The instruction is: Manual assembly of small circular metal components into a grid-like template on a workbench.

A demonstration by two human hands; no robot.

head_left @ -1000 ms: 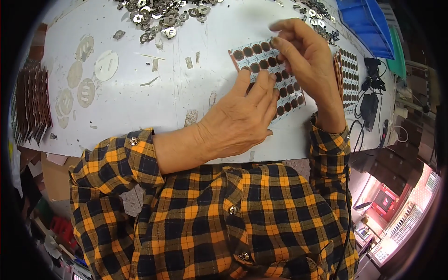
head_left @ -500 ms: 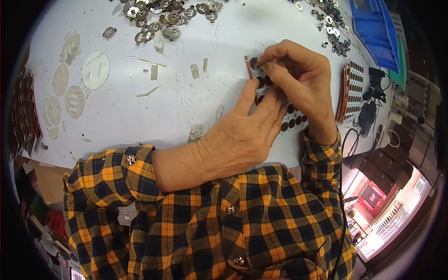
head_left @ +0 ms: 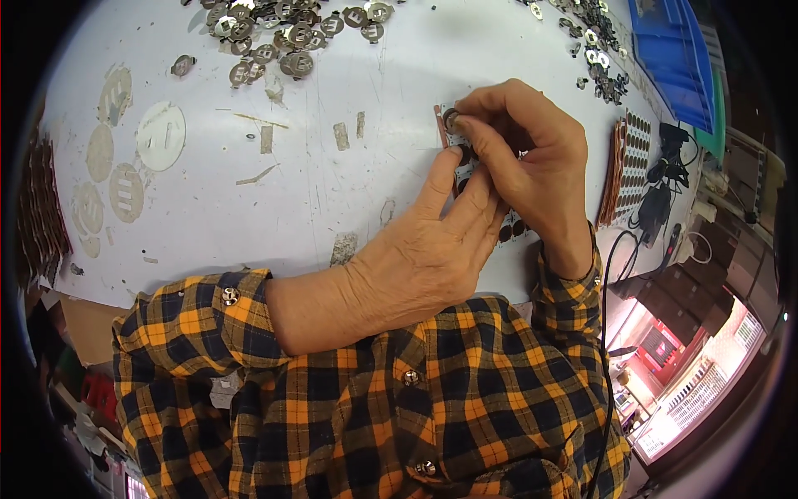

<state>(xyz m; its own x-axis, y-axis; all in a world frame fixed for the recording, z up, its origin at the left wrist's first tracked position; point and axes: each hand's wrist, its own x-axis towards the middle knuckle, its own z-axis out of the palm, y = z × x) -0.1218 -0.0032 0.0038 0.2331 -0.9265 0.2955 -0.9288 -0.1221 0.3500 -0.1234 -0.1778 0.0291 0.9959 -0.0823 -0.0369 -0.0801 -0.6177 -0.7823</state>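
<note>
Compared with one second ago, the right hand [head_left: 540, 154] has gone across from the far right corner of the panel [head_left: 441, 123] to its far left corner, and its thumb and forefinger, which stood apart, are now nearly together. Between their tips I see a small round piece [head_left: 450, 121] with a paler rim, but I cannot tell if they really pinch it or only touch it on the panel. The left hand [head_left: 432, 249] lies palm down over the panel with its fingers spread; one fingertip is next to a dark round spot [head_left: 463, 155], and these fingers seem to grip nothing, only to steady.

The panel rests on the surface [head_left: 349, 191] before the person's chest, mostly hidden under both hands. I judge it thin, light and rather stiff, perhaps easy to crack when bent, so the reddish edge is the better place to hold. The round piece must be light also, and probably smooth enough to slip, so the rim suits two fingertips.

Farther away lies a heap of metal discs [head_left: 298, 63], and to the right, beyond the right hand, stand more panels [head_left: 633, 150] near a blue bin [head_left: 677, 62].
</note>
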